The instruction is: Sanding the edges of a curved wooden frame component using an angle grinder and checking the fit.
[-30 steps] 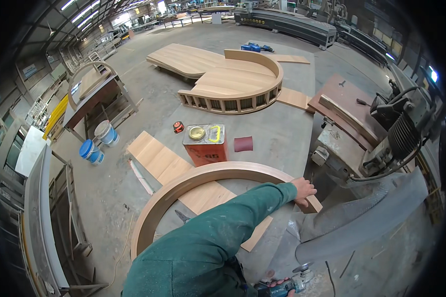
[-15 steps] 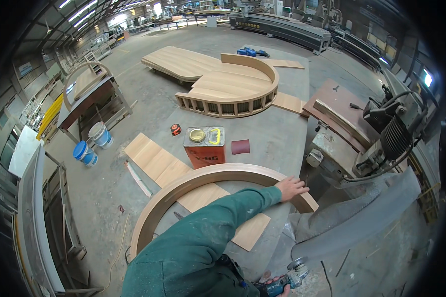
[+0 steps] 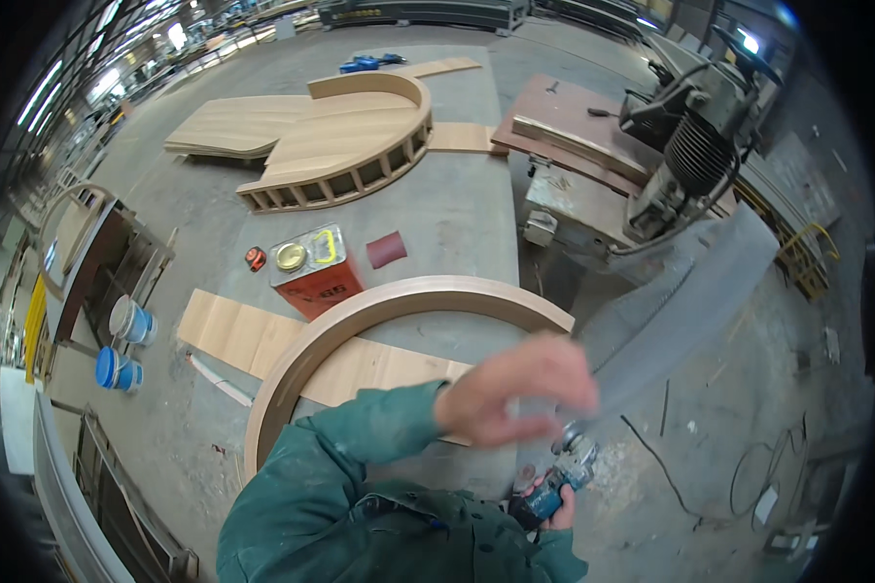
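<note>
My left hand point(image 3: 525, 387), in a green sleeve, hangs in the air in front of my body. It is blurred, its fingers curved and parted from the thumb, with nothing visible in it. Lower right, my right hand point(image 3: 560, 508) is wrapped round the body of a teal and black angle grinder point(image 3: 544, 498), whose disc end points up and away from me. A curved wooden band point(image 3: 428, 293) arcs across the bench beyond my left hand; my left arm hides part of it. Under the arc lies a pale wooden board point(image 3: 238, 333).
A red metal can point(image 3: 323, 289) and a piece of sandpaper point(image 3: 386, 250) stand beyond the arc. Farther off is a ribbed curved wooden frame point(image 3: 350, 182). A machine with a ribbed hose point(image 3: 698, 155) rises at right. Buckets point(image 3: 119, 369) sit at left; a cable point(image 3: 656, 484) trails over the floor.
My left hand has left the right end of the curved band and drawn back toward me. The grinder has come farther into view. The whole view has swung to the right.
</note>
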`<action>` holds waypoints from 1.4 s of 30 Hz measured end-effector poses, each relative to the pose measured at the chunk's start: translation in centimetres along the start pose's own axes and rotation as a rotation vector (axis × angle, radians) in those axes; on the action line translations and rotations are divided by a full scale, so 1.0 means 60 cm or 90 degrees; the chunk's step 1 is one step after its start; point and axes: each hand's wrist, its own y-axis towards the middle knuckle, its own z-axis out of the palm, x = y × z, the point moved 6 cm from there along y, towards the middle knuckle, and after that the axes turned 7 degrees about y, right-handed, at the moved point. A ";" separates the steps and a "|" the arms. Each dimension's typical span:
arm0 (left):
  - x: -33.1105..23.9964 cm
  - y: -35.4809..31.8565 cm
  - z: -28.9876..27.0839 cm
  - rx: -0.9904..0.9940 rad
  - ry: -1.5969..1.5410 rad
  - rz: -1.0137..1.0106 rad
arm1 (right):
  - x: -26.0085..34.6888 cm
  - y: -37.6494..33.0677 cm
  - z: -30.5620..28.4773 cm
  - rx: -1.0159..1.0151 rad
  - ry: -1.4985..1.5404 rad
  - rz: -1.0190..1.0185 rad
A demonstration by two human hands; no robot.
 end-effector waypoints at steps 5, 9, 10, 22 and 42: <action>-0.176 0.057 0.017 0.086 -0.333 0.143 | 0.015 -0.007 0.028 0.025 -0.023 0.002; -0.203 0.035 0.048 0.060 -0.406 0.150 | 0.022 0.006 0.062 0.086 -0.058 0.032; -0.204 0.029 0.042 -0.061 -0.442 0.133 | 0.023 0.009 0.068 0.102 -0.067 0.039; -0.216 0.139 -0.076 0.139 -0.269 0.319 | 0.017 0.043 0.025 -0.039 -0.041 -0.055; -0.140 -0.376 -0.206 -0.056 0.734 -0.483 | -0.088 0.092 0.171 0.292 -0.743 -0.018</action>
